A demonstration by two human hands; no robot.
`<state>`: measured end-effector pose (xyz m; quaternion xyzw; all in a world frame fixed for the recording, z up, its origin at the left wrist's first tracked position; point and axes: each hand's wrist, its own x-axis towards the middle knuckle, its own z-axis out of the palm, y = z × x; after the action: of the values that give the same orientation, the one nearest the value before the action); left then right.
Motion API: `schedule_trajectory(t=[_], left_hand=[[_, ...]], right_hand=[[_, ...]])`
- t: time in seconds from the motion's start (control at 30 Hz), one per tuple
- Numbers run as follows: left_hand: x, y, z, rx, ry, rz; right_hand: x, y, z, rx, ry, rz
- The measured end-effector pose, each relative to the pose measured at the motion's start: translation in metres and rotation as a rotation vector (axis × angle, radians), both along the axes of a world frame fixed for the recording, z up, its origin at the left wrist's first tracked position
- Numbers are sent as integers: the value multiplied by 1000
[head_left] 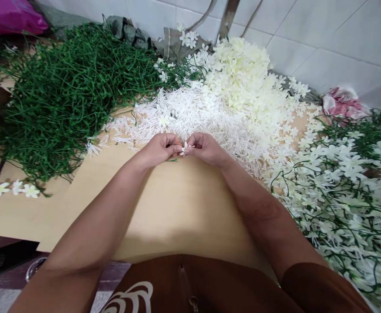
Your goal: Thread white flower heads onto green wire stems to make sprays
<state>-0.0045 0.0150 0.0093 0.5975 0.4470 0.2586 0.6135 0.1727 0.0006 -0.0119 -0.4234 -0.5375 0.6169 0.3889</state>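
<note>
My left hand (160,149) and my right hand (204,148) meet above the middle of a pale wooden board (164,204), fingers curled and pinched. Between the fingertips sits a small white artificial flower (184,148). A thin green stem (171,160) pokes out under my left hand. Just beyond the hands lies a heap of thin white plastic pieces (190,115).
A big tangle of green plastic stems (66,91) fills the left. Cream flower heads (245,82) pile at the back, and finished flowered sprigs (346,187) cover the right. Three loose flowers (11,188) lie at the left edge. A tiled wall (323,39) stands behind.
</note>
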Motion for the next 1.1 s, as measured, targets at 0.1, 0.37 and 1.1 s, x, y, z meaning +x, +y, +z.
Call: schedule_trajectory(t=[0.1, 0.37, 1.1], left_hand=[[1, -2, 4, -18, 8, -33], [-1, -2, 6, 0, 34, -131], [-5, 1, 3, 124, 65, -181]], right_hand=[[3, 3, -1, -27, -11, 47], [3, 3, 4, -64, -80, 79], [10, 1, 5, -186, 151, -2]])
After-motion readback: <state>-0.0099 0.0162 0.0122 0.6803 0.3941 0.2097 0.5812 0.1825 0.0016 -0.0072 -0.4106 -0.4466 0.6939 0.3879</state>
